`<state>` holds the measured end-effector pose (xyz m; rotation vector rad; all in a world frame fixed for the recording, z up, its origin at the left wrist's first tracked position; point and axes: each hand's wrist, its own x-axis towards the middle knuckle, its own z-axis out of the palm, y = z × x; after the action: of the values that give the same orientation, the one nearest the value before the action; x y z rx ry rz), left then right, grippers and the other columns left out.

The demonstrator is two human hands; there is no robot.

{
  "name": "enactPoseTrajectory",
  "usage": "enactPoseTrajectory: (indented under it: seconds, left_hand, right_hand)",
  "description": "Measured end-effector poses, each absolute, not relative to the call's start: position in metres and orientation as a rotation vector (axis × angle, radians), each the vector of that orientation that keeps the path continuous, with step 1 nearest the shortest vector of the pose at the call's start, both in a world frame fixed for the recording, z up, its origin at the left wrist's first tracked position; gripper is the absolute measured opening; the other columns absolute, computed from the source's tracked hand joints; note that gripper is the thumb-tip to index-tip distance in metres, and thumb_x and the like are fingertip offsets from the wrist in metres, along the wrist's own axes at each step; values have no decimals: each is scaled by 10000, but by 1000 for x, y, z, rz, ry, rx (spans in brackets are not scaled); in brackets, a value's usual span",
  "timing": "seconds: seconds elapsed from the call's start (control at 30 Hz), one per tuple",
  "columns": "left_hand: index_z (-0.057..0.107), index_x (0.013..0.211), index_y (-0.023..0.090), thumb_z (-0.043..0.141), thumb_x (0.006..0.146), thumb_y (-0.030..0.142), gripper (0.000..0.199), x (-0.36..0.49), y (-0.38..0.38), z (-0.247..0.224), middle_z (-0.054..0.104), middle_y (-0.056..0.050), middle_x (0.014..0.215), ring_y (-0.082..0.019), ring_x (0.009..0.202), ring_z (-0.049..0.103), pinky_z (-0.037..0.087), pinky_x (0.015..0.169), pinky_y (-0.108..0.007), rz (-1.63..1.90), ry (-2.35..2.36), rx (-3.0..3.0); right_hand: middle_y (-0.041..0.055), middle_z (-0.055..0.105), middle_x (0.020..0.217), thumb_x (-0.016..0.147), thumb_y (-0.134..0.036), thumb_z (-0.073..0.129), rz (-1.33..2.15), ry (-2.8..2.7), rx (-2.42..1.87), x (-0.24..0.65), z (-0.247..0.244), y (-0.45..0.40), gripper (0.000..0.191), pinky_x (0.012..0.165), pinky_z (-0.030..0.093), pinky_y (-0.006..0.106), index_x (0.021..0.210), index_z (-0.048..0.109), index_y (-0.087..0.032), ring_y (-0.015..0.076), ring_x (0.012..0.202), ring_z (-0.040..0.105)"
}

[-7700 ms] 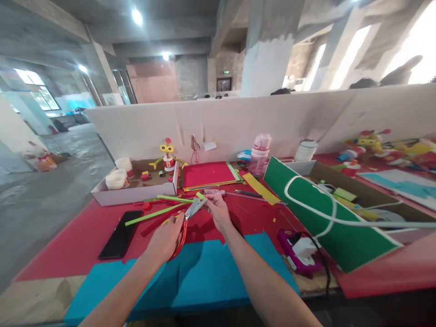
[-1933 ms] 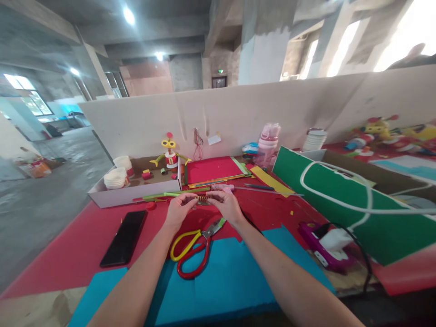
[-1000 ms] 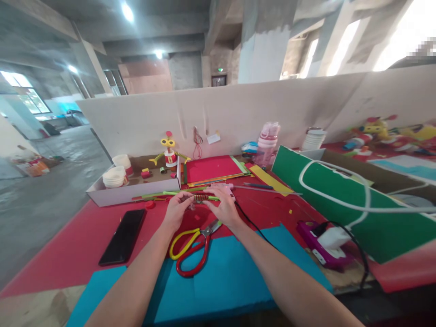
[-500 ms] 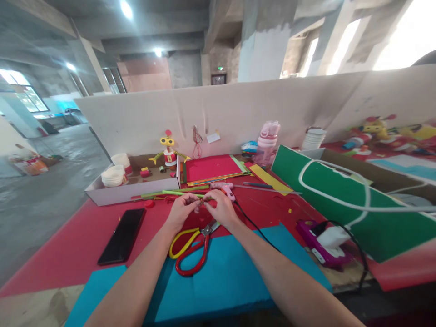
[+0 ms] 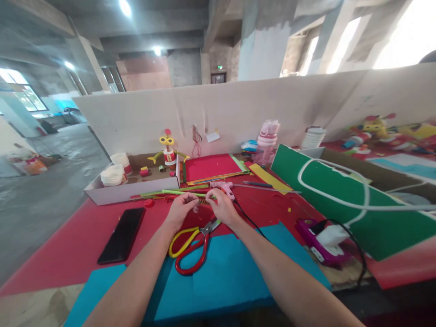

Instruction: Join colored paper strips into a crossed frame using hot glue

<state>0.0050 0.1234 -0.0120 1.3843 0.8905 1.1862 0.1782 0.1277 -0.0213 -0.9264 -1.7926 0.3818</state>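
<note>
A small folded paper strip [image 5: 203,201], striped green and dark, stretches between my two hands above the red table cover. My left hand [image 5: 183,210] pinches its left end, and my right hand [image 5: 220,207] pinches the right end. Scissors [image 5: 205,230] with one yellow and one red handle lie just below the hands, partly on blue sheets [image 5: 225,281]. Behind the right hand sits a pink glue gun [image 5: 227,190]. Green strips [image 5: 170,192] lie behind the left hand.
A black phone [image 5: 121,236] lies at left, near a white box [image 5: 136,194] with paper cups and a yellow-headed figure [image 5: 166,141]. At right are a purple power strip [image 5: 323,247] and a green board [image 5: 334,200]. Red sheets [image 5: 211,168] lie at the back.
My hands have moved slightly apart, and the folded strip between them now shows as a longer stretched piece.
</note>
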Motion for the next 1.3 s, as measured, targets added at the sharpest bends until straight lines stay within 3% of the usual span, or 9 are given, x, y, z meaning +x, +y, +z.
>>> enactPoseTrajectory:
  seconds: [0.2, 0.4, 0.5, 0.73, 0.97, 1.3]
  left_hand:
    - [608, 806, 153, 697, 698, 298, 201, 0, 126, -13, 600, 18, 585, -101, 520, 544, 419, 577, -231, 1226, 899, 1328]
    - [600, 806, 151, 701, 685, 319, 230, -1, 127, -11, 594, 17, 580, -103, 508, 538, 418, 556, -232, 1245, 911, 1300]
    - [599, 811, 148, 691, 699, 323, 228, 1, 126, -11, 588, 17, 557, -106, 512, 538, 418, 573, -238, 1250, 910, 1341]
    - [591, 807, 152, 679, 714, 294, 191, 4, 125, -10, 590, 18, 559, -105, 521, 539, 403, 573, -231, 1242, 890, 1325]
    - [593, 797, 158, 676, 714, 291, 178, 5, 124, -11, 595, 19, 563, -101, 508, 534, 396, 557, -224, 1232, 875, 1340]
    - [588, 801, 155, 674, 717, 284, 176, 5, 125, -13, 596, 16, 567, -102, 514, 537, 398, 554, -222, 1222, 859, 1326]
  right_hand:
    - [52, 594, 816, 879, -252, 420, 406, -1560, -911, 188, -20, 134, 132, 809, 447, 328, 764, 475, -217, 187, 833, 569]
    - [47, 654, 822, 831, -384, 554, 459, -1497, -993, 191, -11, 129, 189, 801, 471, 329, 761, 589, -212, 196, 822, 601]
    - [57, 660, 872, 780, -320, 643, 359, -1719, -898, 183, -8, 122, 132, 824, 466, 346, 862, 643, -216, 212, 869, 593]
    - [57, 649, 887, 781, -153, 576, 322, -1843, -883, 175, -14, 120, 166, 798, 476, 330, 923, 641, -210, 198, 857, 600]
    - [37, 627, 791, 758, -124, 545, 245, -1834, -948, 175, -15, 120, 120, 732, 465, 298, 809, 622, -201, 180, 763, 583]
    - [42, 643, 796, 748, -118, 570, 189, -1856, -1027, 175, -15, 120, 98, 753, 449, 305, 762, 618, -203, 187, 789, 594]
